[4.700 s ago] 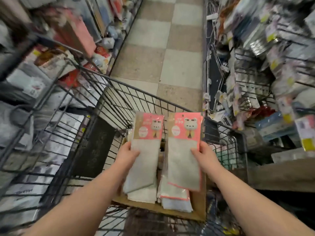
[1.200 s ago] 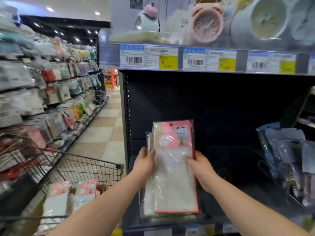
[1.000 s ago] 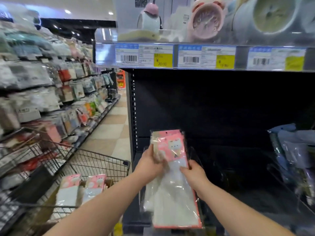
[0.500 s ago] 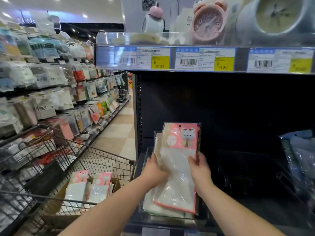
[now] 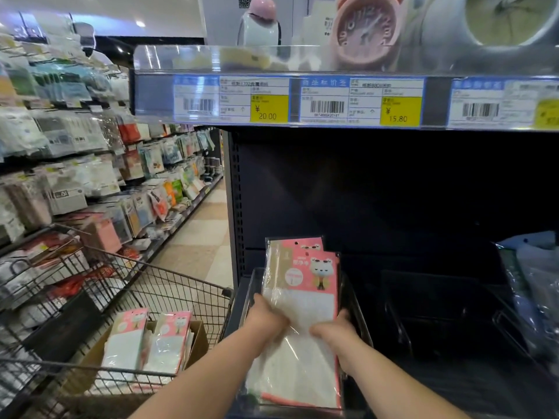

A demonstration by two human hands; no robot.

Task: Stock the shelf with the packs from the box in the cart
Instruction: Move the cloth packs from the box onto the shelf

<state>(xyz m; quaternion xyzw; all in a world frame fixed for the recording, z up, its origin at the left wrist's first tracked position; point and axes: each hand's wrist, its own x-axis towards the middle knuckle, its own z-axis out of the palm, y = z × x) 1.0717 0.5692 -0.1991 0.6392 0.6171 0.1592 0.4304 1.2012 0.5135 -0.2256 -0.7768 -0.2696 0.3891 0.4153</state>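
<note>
Now the left hand (image 5: 266,319) and right hand (image 5: 334,331) both grip the glossy packs (image 5: 302,276) leaning in the clear bin (image 5: 358,316); let go carelessly, they could slump off the shelf (image 5: 453,385).

Wrapped in clear, glossy, crinkled plastic film: the packs (image 5: 302,300), with pale matt cloth inside and pink printed card at the top. Plain brown cardboard, matt, for the box (image 5: 200,338). Thin dark metal wire, faintly shiny, for the cart (image 5: 169,285). Dark painted metal, matt, on the shelf (image 5: 423,207), perforated along its upright. Clear glossy plastic for the tray (image 5: 356,300) and the rail (image 5: 302,57). Paper, white and yellow, for the price labels (image 5: 360,101). Smooth pink plastic on the clock (image 5: 367,28). Smooth floor tiles (image 5: 196,237) with a soft sheen.
</note>
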